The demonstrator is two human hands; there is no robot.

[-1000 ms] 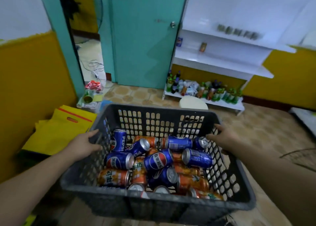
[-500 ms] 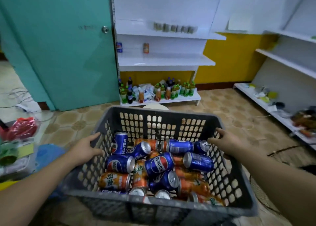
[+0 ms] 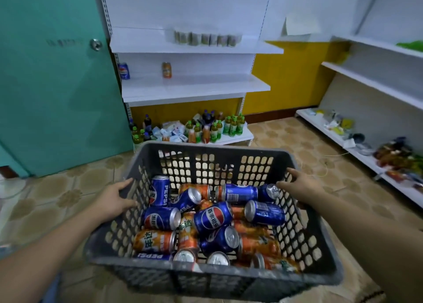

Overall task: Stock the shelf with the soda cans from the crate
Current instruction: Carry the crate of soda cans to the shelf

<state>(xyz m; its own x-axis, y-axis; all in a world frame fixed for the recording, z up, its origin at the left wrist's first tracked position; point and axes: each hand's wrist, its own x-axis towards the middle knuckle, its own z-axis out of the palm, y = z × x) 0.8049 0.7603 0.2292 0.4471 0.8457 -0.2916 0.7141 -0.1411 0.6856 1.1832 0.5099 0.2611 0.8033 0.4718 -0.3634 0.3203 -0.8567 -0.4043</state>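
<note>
A dark grey plastic crate (image 3: 217, 148) fills the lower middle of the head view. Inside it lie several blue Pepsi cans (image 3: 212, 218) and orange soda cans (image 3: 153, 241), jumbled on their sides, one blue can upright at the back left. My left hand (image 3: 114, 199) grips the crate's left rim, thumb on top. My right hand (image 3: 297, 184) grips the right rim. The white shelf unit (image 3: 194, 87) stands straight ahead. Its middle board carries one blue can (image 3: 123, 70) and one orange can (image 3: 166, 70).
A teal door (image 3: 50, 85) stands left of the shelf. The bottom board holds several bottles and packets (image 3: 206, 128), the top board a row of cans (image 3: 206, 38). More white shelving (image 3: 377, 85) runs along the right wall with clutter on its low board. Tiled floor lies between.
The view has swung to the right, from the doorway to the white shelf unit, which now stands ahead and nearer. Both hands keep their hold on the crate.
</note>
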